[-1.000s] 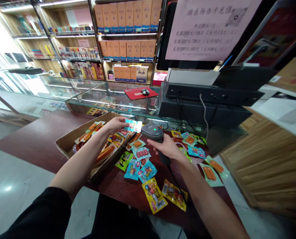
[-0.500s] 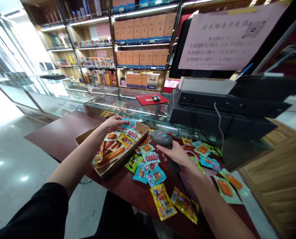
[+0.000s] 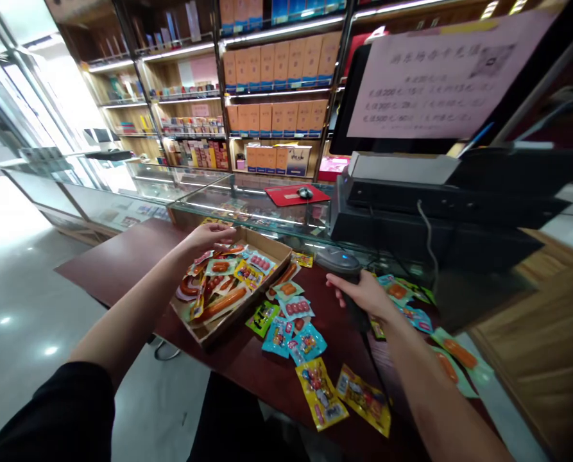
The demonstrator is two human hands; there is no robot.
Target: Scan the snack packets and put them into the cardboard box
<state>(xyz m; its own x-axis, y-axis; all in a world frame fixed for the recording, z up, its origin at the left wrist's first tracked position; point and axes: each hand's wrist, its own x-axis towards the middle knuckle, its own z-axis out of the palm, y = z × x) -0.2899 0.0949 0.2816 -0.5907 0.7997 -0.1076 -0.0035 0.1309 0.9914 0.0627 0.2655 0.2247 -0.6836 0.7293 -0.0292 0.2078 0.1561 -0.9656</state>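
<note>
My left hand (image 3: 212, 237) hovers over the far left part of a cardboard box (image 3: 267, 240), its fingers stretched out with nothing visible in them. Inside the box lie packaged sausages (image 3: 223, 303) and a yellow snack packet (image 3: 248, 274). A dark handheld barcode scanner (image 3: 339, 262) is in the grip of my right hand (image 3: 360, 295), its head towards the box. Between the box and this hand, several small snack packets are spread over the table, among them a blue packet (image 3: 308, 342) and a green packet (image 3: 262, 317).
Two yellow packets, one of them the left yellow packet (image 3: 319, 393), lie near the front edge of the dark red table (image 3: 122, 253). More packets sit right of my right hand. Behind stand a glass counter (image 3: 248, 215), a mouse on a red pad (image 3: 286, 196), and a monitor with a pink notice (image 3: 421, 83).
The blue packet in my left hand is no longer seen there, and that hand has drawn slightly left. My right hand has moved right with the scanner, away from the box.
</note>
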